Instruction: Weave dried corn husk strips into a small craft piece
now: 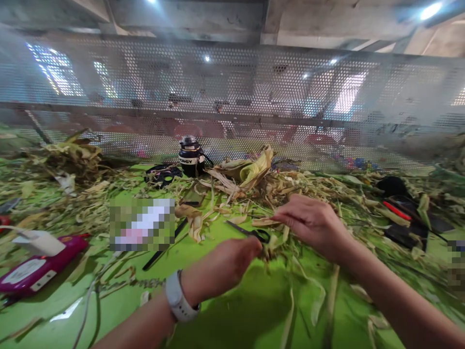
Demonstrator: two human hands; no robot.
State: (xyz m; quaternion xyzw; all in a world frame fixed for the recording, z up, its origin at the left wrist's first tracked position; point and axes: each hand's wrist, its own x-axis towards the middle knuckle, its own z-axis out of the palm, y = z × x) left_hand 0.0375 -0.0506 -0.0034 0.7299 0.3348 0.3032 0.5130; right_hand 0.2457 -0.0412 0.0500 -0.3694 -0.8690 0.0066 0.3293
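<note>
My left hand (223, 265), with a white watch (181, 296) on its wrist, is closed low over the green table. A small tuft of dry corn husk (269, 251) sticks out at its fingertips. To the right and a little farther off, my right hand (312, 222) pinches a narrow strip of corn husk (264, 222) between thumb and fingers. Dark-handled scissors (250, 232) lie just beyond my left fingers, blades pointing left. Behind both hands, a large pale husk (256, 169) rests on a heap of dried leaves. Both sets of fingertips are partly hidden.
A dark bottle (191, 157) stands near the perforated metal screen (232, 87). At left are a purple power strip (45, 269) with a white plug and cable, and a blurred-out object (145, 225). A black stick (163, 245) and a red-marked dark object (397, 211) lie among husk scraps.
</note>
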